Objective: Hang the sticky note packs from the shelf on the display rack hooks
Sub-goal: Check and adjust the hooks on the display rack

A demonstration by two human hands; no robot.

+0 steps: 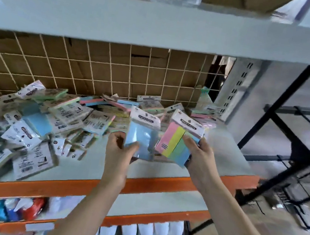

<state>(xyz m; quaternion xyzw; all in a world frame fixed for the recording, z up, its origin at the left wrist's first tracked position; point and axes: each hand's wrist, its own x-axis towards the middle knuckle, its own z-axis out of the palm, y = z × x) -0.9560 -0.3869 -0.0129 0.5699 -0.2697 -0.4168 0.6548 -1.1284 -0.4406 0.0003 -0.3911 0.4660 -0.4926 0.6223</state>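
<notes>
Hands: two, each gripping one pack above the shelf's front edge.
Left hand (122, 148): fingers curled round a blue pack (142, 136), upright.
Right hand (199, 155): thumb and fingers clamp a striped pack (176, 143), tilted.
Shelf (160, 177): dozens of loose packs (47, 119) heaped, too blurred to count.
Grid (97, 66): behind the heap.
Rack (304, 173): black, at right, no packs visible on it.

The grey shelf (161, 171) with an orange front edge carries a loose heap of sticky note packs (51, 120) spread from its left end to the back right corner.
</notes>
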